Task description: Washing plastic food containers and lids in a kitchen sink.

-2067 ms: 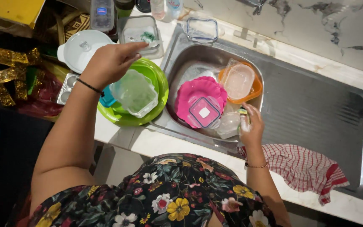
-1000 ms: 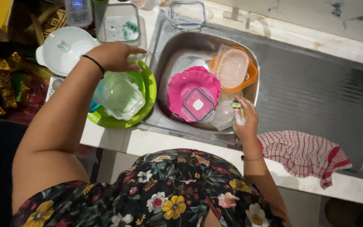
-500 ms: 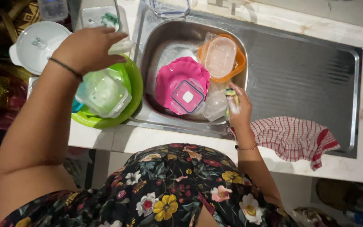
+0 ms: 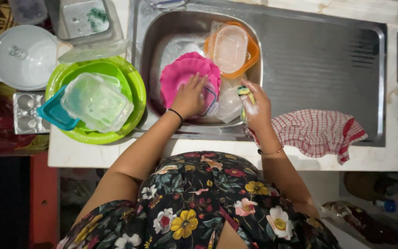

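The left hand (image 4: 190, 94) lies flat, fingers spread loose, on the pink plate (image 4: 183, 76) in the sink (image 4: 162, 27). The right hand (image 4: 256, 103), at three o'clock of it, is clenched around a soapy sponge (image 4: 245, 92). To do this well, I'd judge she should pin the plate firmly and scrub in circles, since wet plastic slides.

At one o'clock of the plate an orange bowl (image 4: 252, 53) with a clear lid (image 4: 229, 46) crowds the basin. At nine o'clock, on the counter, a green bowl (image 4: 134, 85) holds a clear tub (image 4: 95, 101). A red checked cloth (image 4: 314, 131) drapes the draining board near the right wrist.
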